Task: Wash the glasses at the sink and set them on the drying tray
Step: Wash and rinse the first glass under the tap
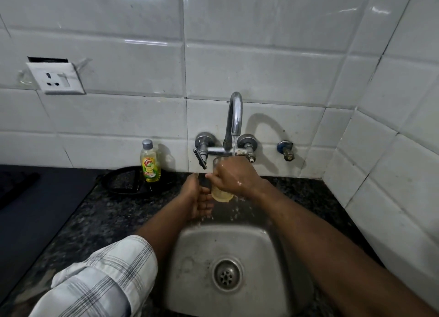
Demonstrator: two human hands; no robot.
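Note:
A clear drinking glass [222, 194] is held upright under the chrome tap [234, 117], whose thin stream of water runs onto it. My right hand [234, 176] is wrapped around the glass from the right and covers most of it. My left hand [198, 196] sits just left of the glass with its fingers spread, palm turned toward it; whether it touches the glass is unclear. Water drips down into the steel sink [197, 240] below. A dark tray [123, 180] lies on the counter to the left of the tap.
A bottle of yellow dish soap [150, 162] stands at the tray's right edge against the tiled wall. A dark mat [35, 209] covers the counter at the left. A wall socket [55, 77] sits upper left, and a side valve [286, 150] right of the tap.

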